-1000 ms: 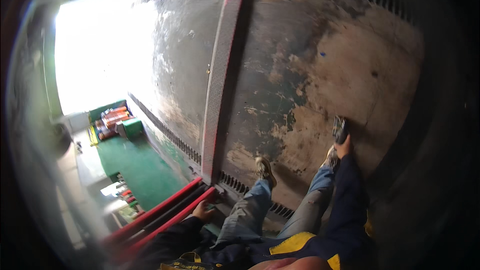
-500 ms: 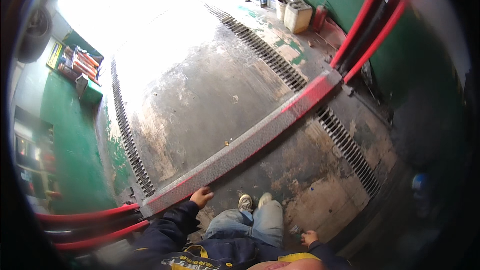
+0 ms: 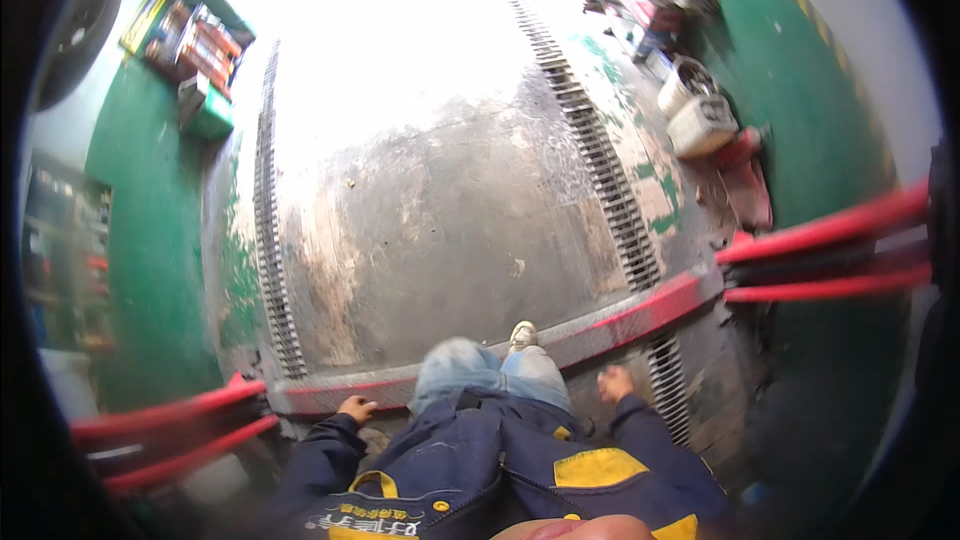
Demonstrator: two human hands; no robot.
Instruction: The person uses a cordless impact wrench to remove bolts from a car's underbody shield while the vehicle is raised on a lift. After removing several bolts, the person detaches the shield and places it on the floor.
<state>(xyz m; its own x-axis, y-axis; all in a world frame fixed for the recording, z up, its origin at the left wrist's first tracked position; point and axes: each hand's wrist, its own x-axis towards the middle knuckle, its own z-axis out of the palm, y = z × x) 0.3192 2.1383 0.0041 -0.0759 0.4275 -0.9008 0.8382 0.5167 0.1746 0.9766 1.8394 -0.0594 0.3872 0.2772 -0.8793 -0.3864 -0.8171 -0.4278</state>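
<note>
My left hand (image 3: 357, 408) hangs beside my left leg, above the left end of a long beam (image 3: 600, 328) in worn grey and red. Its fingers are loosely apart, and I see nothing in them. On the other side my right hand (image 3: 615, 385) hangs out by my right thigh, smeared by motion, so its fingers do not show clearly. The beam lies across the floor under my legs, between a red post (image 3: 170, 420) at the left and another red post (image 3: 825, 255) at the right. One pale shoe (image 3: 522, 336) shows at the beam; the other is hidden.
Slatted floor grates run away on the left (image 3: 266, 210) and right (image 3: 600, 155). Along the right wall stand a white bucket (image 3: 680, 85), a pale jerrycan (image 3: 703, 128) and a red cylinder (image 3: 740, 147). A green box (image 3: 207, 108) juts from the left wall.
My view has turned right, so the beam now runs more level across it. My body has come forward, and one leg reaches the beam. Both hands have shifted, the right one forward.
</note>
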